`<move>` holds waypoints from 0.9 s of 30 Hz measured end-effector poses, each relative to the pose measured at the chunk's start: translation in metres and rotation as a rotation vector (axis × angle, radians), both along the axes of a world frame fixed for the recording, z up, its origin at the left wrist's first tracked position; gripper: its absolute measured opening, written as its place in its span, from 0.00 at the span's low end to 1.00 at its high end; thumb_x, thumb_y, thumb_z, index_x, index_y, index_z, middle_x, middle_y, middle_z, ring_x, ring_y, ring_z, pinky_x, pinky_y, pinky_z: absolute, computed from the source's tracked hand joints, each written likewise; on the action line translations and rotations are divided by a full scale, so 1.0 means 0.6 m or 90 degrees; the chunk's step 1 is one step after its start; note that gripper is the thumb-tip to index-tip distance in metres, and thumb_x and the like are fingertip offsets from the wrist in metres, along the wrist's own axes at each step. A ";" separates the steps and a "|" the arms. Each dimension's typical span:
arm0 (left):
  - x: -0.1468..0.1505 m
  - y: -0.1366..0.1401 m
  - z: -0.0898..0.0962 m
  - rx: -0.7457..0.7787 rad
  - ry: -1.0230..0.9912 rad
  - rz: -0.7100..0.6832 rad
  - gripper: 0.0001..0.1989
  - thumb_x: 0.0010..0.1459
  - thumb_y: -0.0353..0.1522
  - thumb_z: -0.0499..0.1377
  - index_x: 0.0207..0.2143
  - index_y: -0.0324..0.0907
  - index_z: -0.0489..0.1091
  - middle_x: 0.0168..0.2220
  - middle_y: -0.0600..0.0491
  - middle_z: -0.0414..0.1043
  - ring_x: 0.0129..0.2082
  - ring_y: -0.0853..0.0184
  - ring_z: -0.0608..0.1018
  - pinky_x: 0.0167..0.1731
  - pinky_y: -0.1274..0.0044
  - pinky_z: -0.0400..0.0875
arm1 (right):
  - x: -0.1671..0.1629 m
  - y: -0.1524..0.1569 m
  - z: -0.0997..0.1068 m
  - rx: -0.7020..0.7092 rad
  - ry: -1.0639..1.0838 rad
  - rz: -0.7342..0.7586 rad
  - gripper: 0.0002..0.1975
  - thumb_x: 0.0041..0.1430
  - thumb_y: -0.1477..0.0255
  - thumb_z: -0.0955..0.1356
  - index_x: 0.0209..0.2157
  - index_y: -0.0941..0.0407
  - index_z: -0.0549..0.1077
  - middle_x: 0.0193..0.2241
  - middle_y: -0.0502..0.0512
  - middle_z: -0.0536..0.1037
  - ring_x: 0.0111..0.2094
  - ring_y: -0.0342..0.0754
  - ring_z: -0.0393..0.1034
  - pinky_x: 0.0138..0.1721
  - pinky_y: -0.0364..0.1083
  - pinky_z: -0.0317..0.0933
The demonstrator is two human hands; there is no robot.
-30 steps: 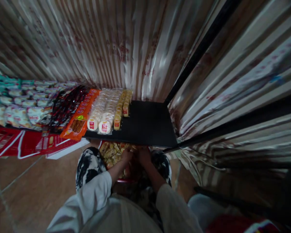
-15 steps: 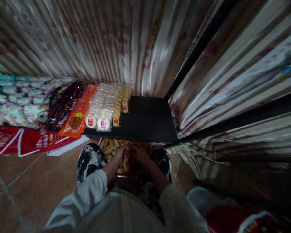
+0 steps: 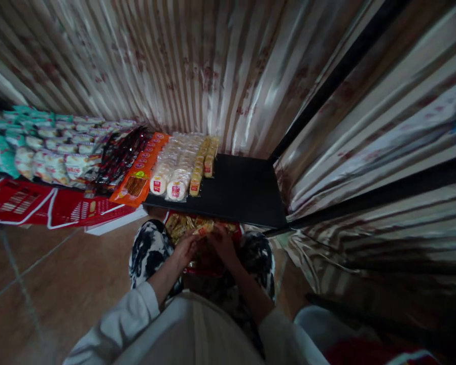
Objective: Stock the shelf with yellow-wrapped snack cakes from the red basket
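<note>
Between my knees, a red container (image 3: 202, 272) holds many small snack packets in yellowish wrappers (image 3: 179, 225). Over it, my left hand (image 3: 185, 248) is closed on the left end of a wrapped snack (image 3: 203, 230) with a red label. My right hand (image 3: 220, 242) has its fingers on the right end of that same packet. Just beyond the hands is a black shelf (image 3: 243, 187), where two rows of matching yellow packets (image 3: 196, 182) stand beside rows of round white wrapped crackers (image 3: 176, 188).
Left along the shelf lie an orange snack bag (image 3: 136, 177), dark shiny packets (image 3: 123, 157) and white and green packets (image 3: 47, 147). A red printed bag (image 3: 71, 208) hangs below. Black shelf posts (image 3: 315, 91) and striped curtains (image 3: 197, 66) enclose the back and right.
My hands have come up from among the packets with a wrapped snack now showing between them. The view has shifted, so the shelf sits slightly farther right.
</note>
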State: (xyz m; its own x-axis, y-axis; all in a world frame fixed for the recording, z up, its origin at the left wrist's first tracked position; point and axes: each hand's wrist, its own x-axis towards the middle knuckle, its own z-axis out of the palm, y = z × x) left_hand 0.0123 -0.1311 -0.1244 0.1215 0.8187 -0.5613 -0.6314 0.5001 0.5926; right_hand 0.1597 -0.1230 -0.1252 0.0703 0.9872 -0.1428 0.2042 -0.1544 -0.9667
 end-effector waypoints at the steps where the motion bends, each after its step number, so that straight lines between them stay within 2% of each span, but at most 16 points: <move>1: 0.003 0.000 0.009 -0.002 -0.014 0.003 0.17 0.40 0.26 0.65 0.37 0.41 0.70 0.37 0.51 0.77 0.36 0.67 0.78 0.41 0.76 0.72 | -0.005 0.002 0.009 -0.012 0.030 -0.015 0.23 0.47 0.63 0.68 0.46 0.57 0.69 0.35 0.57 0.78 0.36 0.52 0.74 0.41 0.52 0.68; 3: 0.010 0.001 0.028 -0.001 -0.038 0.013 0.20 0.40 0.26 0.66 0.39 0.41 0.69 0.37 0.51 0.76 0.36 0.68 0.78 0.41 0.77 0.71 | -0.013 0.008 0.027 -0.032 0.087 -0.057 0.24 0.47 0.64 0.68 0.47 0.57 0.67 0.33 0.56 0.78 0.34 0.50 0.75 0.37 0.49 0.69; 6: 0.025 0.006 0.055 0.016 -0.039 0.027 0.22 0.40 0.28 0.67 0.40 0.41 0.67 0.38 0.51 0.75 0.36 0.67 0.77 0.40 0.76 0.71 | -0.019 0.022 0.051 -0.028 0.157 -0.104 0.23 0.45 0.65 0.68 0.45 0.57 0.67 0.34 0.56 0.78 0.35 0.50 0.75 0.38 0.48 0.69; 11: 0.051 0.038 0.095 0.038 -0.003 0.046 0.21 0.42 0.27 0.67 0.40 0.42 0.65 0.40 0.52 0.73 0.36 0.70 0.76 0.37 0.78 0.72 | -0.011 0.045 0.074 0.021 0.172 -0.088 0.18 0.47 0.64 0.67 0.41 0.54 0.68 0.37 0.56 0.79 0.38 0.50 0.75 0.38 0.47 0.70; 15: 0.072 0.073 0.117 0.066 0.046 0.053 0.17 0.46 0.26 0.64 0.40 0.41 0.65 0.42 0.48 0.72 0.37 0.70 0.76 0.36 0.79 0.72 | 0.008 0.086 0.085 0.045 0.178 -0.098 0.19 0.47 0.65 0.68 0.41 0.55 0.68 0.36 0.56 0.79 0.37 0.49 0.75 0.39 0.47 0.70; 19: 0.086 0.096 0.115 0.076 0.199 0.073 0.14 0.48 0.26 0.61 0.40 0.39 0.67 0.41 0.47 0.72 0.33 0.70 0.76 0.29 0.81 0.71 | 0.022 0.155 0.090 0.085 0.116 -0.132 0.20 0.46 0.67 0.69 0.43 0.56 0.69 0.34 0.55 0.78 0.35 0.48 0.73 0.39 0.47 0.69; 23: 0.095 0.116 0.099 0.101 0.325 0.036 0.15 0.49 0.27 0.57 0.43 0.39 0.69 0.35 0.49 0.73 0.32 0.68 0.75 0.25 0.82 0.69 | 0.018 0.219 0.098 0.104 -0.028 -0.081 0.21 0.50 0.67 0.66 0.47 0.55 0.69 0.33 0.52 0.76 0.32 0.45 0.71 0.37 0.45 0.68; 27: 0.101 0.151 0.087 0.167 0.365 0.068 0.19 0.46 0.23 0.57 0.44 0.41 0.70 0.49 0.46 0.69 0.45 0.64 0.74 0.31 0.82 0.72 | 0.000 0.261 0.109 0.138 -0.170 -0.058 0.19 0.52 0.70 0.64 0.48 0.54 0.70 0.35 0.53 0.74 0.34 0.46 0.70 0.39 0.45 0.67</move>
